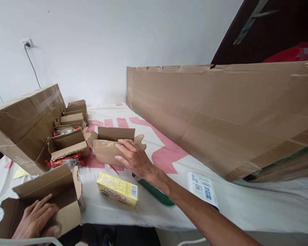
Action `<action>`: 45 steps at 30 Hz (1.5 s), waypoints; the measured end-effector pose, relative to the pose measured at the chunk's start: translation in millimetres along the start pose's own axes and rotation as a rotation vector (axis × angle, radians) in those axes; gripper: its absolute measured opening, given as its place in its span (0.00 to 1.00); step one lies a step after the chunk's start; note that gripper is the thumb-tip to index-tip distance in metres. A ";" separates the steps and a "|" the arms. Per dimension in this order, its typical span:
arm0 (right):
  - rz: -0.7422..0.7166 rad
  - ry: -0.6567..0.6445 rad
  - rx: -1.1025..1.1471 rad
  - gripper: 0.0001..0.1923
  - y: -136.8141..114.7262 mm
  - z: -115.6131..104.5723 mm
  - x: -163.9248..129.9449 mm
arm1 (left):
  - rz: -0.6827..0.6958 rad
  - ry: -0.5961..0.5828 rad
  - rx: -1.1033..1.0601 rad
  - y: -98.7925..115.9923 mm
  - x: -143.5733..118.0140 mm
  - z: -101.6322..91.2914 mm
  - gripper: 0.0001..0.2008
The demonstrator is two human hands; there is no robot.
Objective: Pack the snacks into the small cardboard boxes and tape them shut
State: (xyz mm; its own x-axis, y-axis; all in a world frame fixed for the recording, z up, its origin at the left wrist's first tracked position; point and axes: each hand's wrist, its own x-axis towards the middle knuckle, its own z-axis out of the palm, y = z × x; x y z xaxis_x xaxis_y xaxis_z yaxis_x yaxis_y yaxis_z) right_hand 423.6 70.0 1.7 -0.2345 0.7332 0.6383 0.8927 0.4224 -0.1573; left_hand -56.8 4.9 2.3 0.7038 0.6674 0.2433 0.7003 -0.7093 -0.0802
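Note:
An open cardboard box stands at the near left edge of the table. My left hand is on its near side, the fingers reaching over the wall into the box and the thumb, a little blurred, on the outside. A second open cardboard box stands at the middle, its side flaps sticking out. My right hand lies against its near panel, fingers stretched and apart at the top edge, thumb lower down. Between the two boxes and nearer to me lies a yellow printed carton.
More open boxes line the left, with red-and-clear plastic packets among them. A dark green object lies partly under my right forearm, beside a white-and-blue package. Large cardboard walls stand right and left.

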 end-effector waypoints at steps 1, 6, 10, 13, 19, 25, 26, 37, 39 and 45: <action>-0.004 0.051 0.047 0.19 -7.3 -6.7 -5.8 | 0.007 -0.016 -0.027 -5.5 15.3 -4.1 0.16; 0.061 0.043 0.263 0.23 -32.5 -19.9 -55.1 | 0.010 -0.090 -0.067 -30.1 73.2 -11.3 0.14; 0.290 -0.142 0.526 0.36 -37.2 -5.9 -96.5 | -0.036 -0.057 -0.008 -38.3 78.3 -1.0 0.18; 0.545 -0.182 0.739 0.41 -43.1 5.8 -115.7 | -0.027 0.021 0.034 -36.5 66.0 14.2 0.26; 0.670 -0.093 0.974 0.39 -60.1 23.9 -125.7 | -0.038 0.123 0.177 -24.7 69.0 35.6 0.29; 0.781 0.049 0.918 0.32 -65.4 46.2 -129.4 | -0.147 0.272 0.323 -13.8 109.7 45.0 0.22; 0.790 0.063 0.931 0.33 -65.8 49.3 -131.5 | -0.160 0.282 0.330 -13.3 114.4 46.5 0.22; 0.813 -0.008 1.082 0.33 -69.5 74.5 -161.8 | -0.159 0.249 0.331 -27.1 141.2 54.4 0.27; 0.793 0.002 1.062 0.33 -68.1 73.3 -162.8 | -0.169 0.236 0.316 -32.8 149.2 56.9 0.28; 0.780 0.022 1.019 0.32 -65.2 81.7 -172.9 | -0.180 0.229 0.273 -53.6 175.9 65.0 0.26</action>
State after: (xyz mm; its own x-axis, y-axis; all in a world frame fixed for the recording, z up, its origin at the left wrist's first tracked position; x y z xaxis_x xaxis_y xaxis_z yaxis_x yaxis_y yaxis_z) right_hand 374.5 -40.7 -160.0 0.2299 0.9648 0.1278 0.0920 0.1092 -0.9898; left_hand 37.3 175.1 -13.5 0.5435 0.6861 0.4835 0.8379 -0.4783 -0.2631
